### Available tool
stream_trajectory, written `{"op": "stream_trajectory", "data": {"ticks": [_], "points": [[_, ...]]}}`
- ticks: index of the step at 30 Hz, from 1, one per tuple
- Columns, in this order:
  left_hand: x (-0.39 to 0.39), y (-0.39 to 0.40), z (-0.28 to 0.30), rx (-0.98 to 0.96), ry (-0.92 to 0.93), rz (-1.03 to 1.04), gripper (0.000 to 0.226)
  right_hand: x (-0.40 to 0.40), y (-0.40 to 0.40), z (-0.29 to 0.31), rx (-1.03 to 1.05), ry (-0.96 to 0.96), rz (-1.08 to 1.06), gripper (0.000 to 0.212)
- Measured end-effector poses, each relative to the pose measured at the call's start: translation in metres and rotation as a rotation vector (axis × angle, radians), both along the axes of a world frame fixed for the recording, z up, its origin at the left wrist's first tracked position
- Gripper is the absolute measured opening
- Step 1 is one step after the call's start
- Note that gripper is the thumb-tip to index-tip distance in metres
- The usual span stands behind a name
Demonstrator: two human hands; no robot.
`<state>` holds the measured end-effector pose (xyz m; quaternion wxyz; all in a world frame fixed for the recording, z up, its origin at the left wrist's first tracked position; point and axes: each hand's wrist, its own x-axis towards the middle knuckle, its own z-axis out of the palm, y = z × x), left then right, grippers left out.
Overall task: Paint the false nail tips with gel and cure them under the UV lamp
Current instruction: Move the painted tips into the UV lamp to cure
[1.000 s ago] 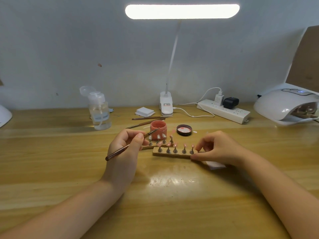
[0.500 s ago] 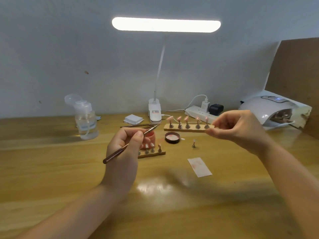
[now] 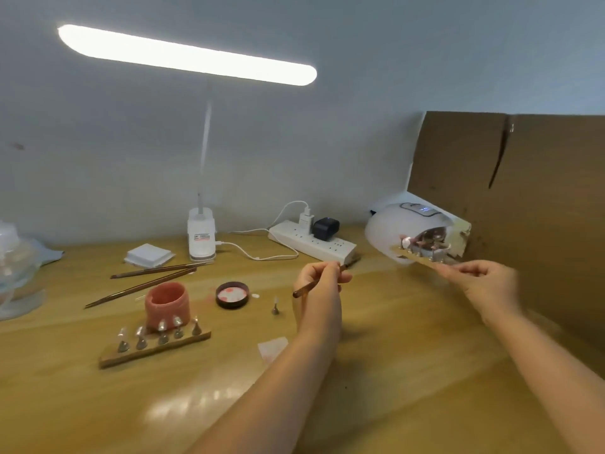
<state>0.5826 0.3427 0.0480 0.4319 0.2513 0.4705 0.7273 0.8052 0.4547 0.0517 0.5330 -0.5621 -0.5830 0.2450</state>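
While outstretched, right hand pinches nail strip

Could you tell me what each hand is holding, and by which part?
Left hand grips a brush mid-handle; right hand pinches the near end of a wooden nail-tip strip.

Far right on table: UV lamp, held strip of nail tips at its mouth; second strip near left, jar just behind, power strip far centre.

One head-worn wide-angle view looks forward and down, close over the glossy yellow wooden counter, turned rightward.
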Motion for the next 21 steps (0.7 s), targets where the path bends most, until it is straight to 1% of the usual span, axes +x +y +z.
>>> {"op": "stream_trajectory", "data": {"ticks": [3,6,7,13,21], "points": [[0.013,0.013,-0.013,-0.005,0.135,-0.048,0.014,0.011,0.019,-0.006,0.025,-0.036,-0.089,0.024],[0.006,0.013,-0.020,0.093,0.360,-0.077,0.012,0.019,0.038,-0.009,0.016,-0.028,-0.147,0.022],[0.003,0.013,-0.021,0.114,0.409,-0.064,0.013,0.021,0.045,-0.010,0.006,-0.029,-0.167,0.023],[0.003,0.019,-0.024,0.131,0.434,0.013,0.023,0.023,0.085,-0.021,-0.052,-0.092,-0.265,0.026],[0.007,0.019,-0.025,0.163,0.483,0.014,0.022,0.019,0.125,-0.038,-0.145,-0.231,-0.282,0.036]]}}
